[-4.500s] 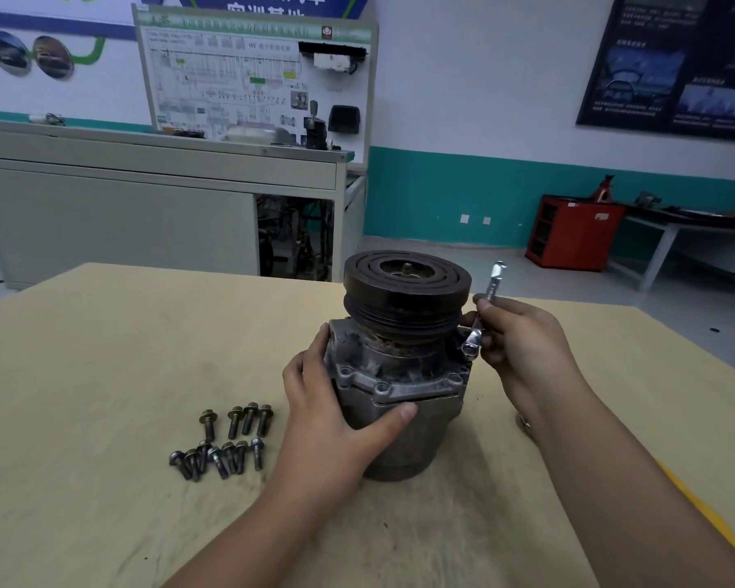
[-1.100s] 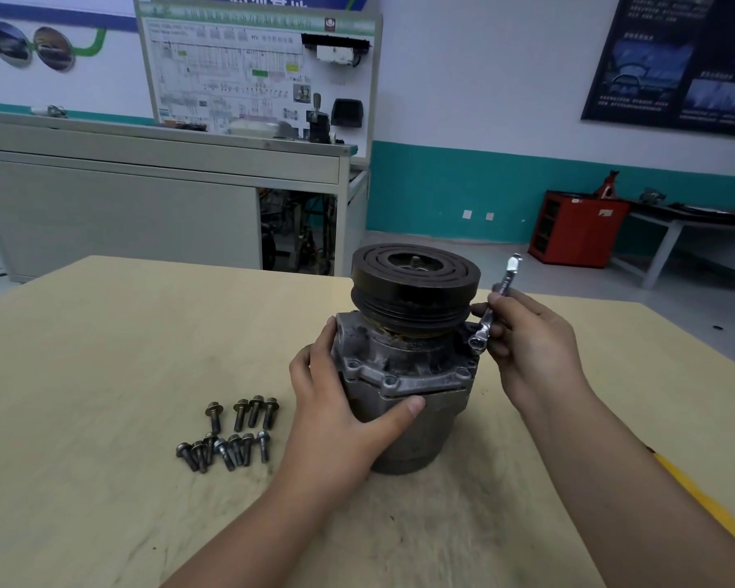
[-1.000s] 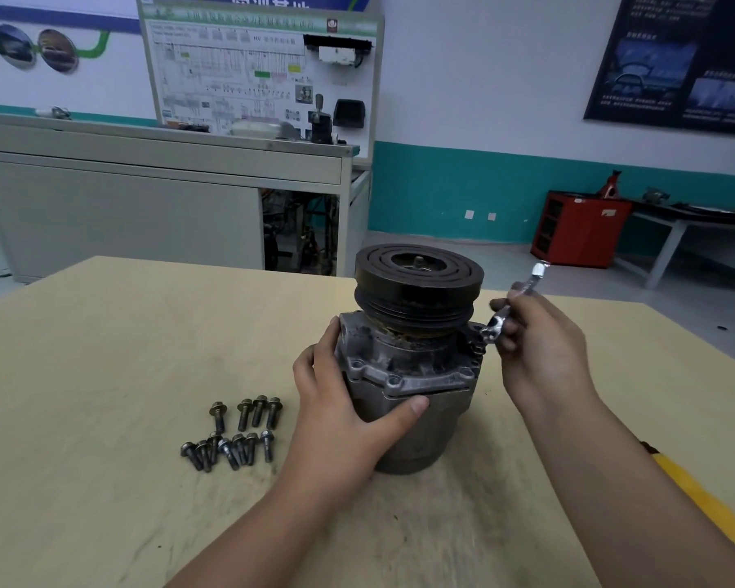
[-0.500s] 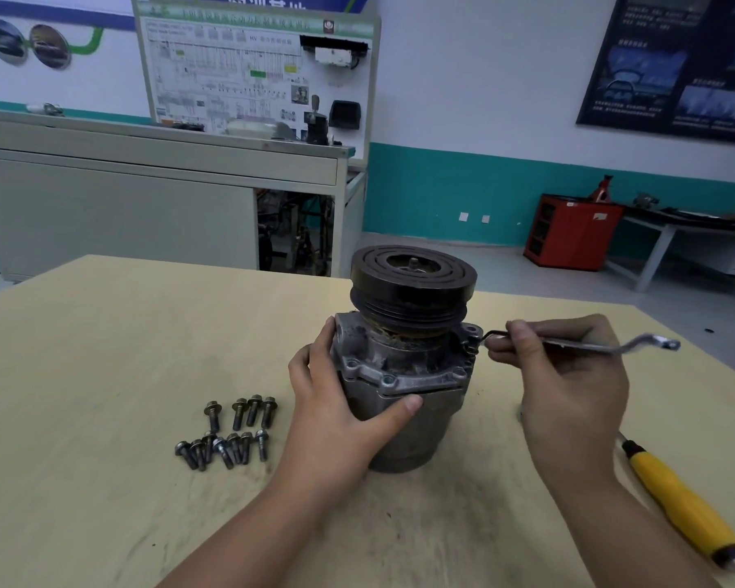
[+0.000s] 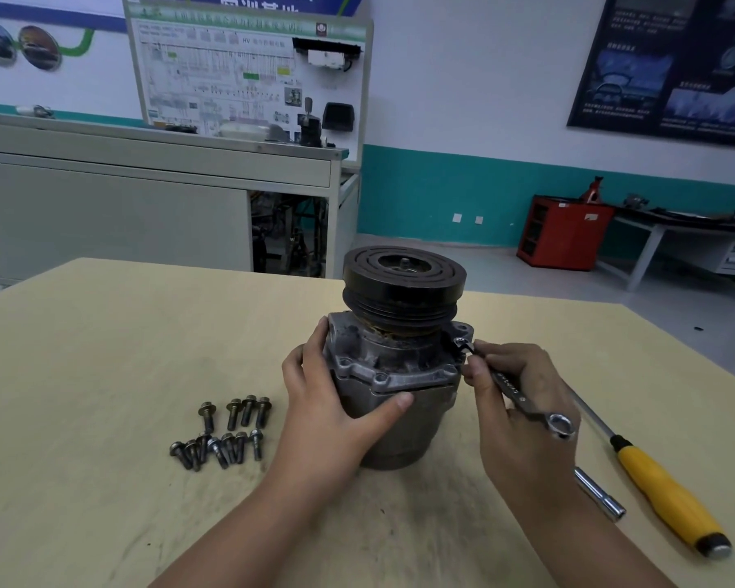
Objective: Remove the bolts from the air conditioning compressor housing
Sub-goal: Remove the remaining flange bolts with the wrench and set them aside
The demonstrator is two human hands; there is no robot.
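Compressor (image 5: pixel 395 375) stands upright at the centre of the table (image 5: pixel 102 375), long axis vertical, clutch pulley (image 5: pixel 404 286) on top. It is cast metal, likely heavy and rigid (perhaps greasy), so the left hand (image 5: pixel 327 401) wraps its body at nine o'clock, below the flange. The right hand (image 5: pixel 522 401) grips a ring spanner (image 5: pixel 512 388), its far ring at the flange's three-o'clock ear. Removed bolts (image 5: pixel 226 435) lie at eight o'clock.

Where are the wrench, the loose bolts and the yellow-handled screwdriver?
wrench (image 5: pixel 512 386), head view, middle of its shank.
loose bolts (image 5: pixel 229 444), head view, a near-row bolt.
yellow-handled screwdriver (image 5: pixel 669 496), head view, middle of the handle.
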